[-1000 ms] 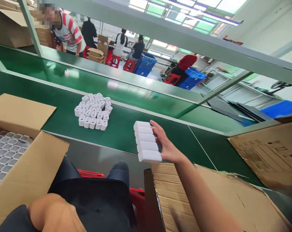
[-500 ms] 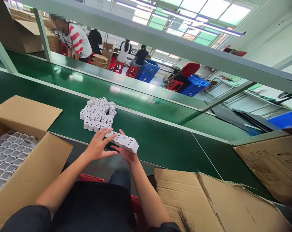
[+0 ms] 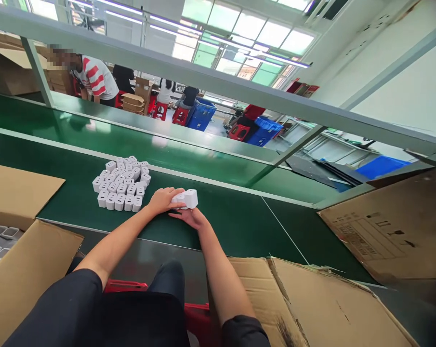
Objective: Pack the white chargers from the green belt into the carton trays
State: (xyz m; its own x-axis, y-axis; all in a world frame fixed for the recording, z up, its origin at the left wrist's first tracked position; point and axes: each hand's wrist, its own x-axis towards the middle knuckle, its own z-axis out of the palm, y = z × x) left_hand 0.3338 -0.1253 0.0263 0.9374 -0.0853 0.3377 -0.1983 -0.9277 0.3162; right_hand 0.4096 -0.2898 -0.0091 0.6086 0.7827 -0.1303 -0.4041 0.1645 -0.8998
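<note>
My left hand [image 3: 162,200] curls over the top and left end of a short row of white USB chargers [image 3: 191,198]. Beneath the same row, my right hand [image 3: 191,218] supports it, palm turned up. The charger at the right end sticks out uncovered; fingers hide part of the rest. To the left on the green work surface stands a cluster of more white chargers [image 3: 111,201], upright, with dark slots in their tops.
At left, an open cardboard box [image 3: 26,270] holds clear plastic-like pieces in rows. A cardboard flap [image 3: 246,279] lies at lower right, and a printed carton [image 3: 380,226] stands beyond it. A metal rail [image 3: 218,79] crosses above the bench. Several people sit or stand behind.
My left hand has closed over the row of chargers, where its fingers were spread before. The row now lies more level. The view has shifted to the right.
</note>
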